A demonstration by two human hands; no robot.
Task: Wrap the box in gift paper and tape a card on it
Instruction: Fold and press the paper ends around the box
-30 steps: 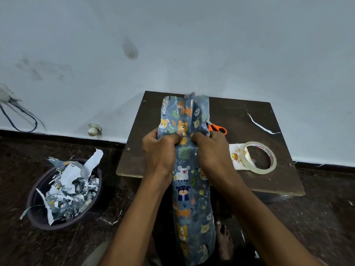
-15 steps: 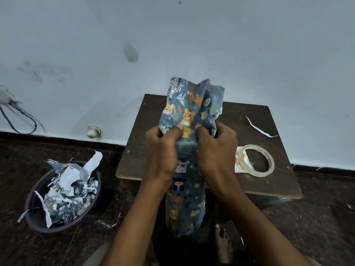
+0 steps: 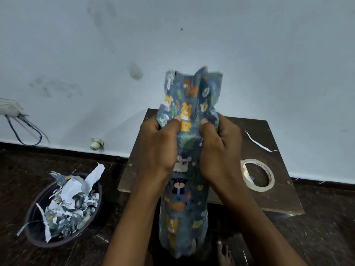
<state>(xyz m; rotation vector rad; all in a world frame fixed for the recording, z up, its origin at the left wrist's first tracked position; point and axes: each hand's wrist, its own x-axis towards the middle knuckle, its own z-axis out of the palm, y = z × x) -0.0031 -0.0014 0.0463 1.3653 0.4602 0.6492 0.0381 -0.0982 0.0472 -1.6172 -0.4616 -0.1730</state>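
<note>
A: Entry, left to right. Left hand point(image 3: 157, 148) grips the gift paper point(image 3: 187, 150) at its left edge, thumb over the print, fingers curled behind. Right hand point(image 3: 219, 150) grips the right edge the same way. Paper is held upright in the air above the near edge of the desk point(image 3: 276, 198), not lying on it.

B: The step?

A: My reading: opening out or straightening the sheet before laying it flat. To do it well, I would keep both pinches level, draw the edges apart evenly so the creased middle opens without tearing, then lower it onto the bare part of the desk.

B: How does the paper look?

A: Blue-grey, printed with cartoon animals and leaves. Gathered into a long narrow bundle, crumpled at the top, the lower end hanging down toward the floor point(image 3: 317, 237) between the forearms. Thin and soft by the look of the folds; likely to hold creases.

B: The box?

A: Not visible. Cannot tell whether it sits inside the bundle.

B: Further right?

A: Tape roll point(image 3: 258, 174) flat on the desk, near the right hand, not touching it.
</note>
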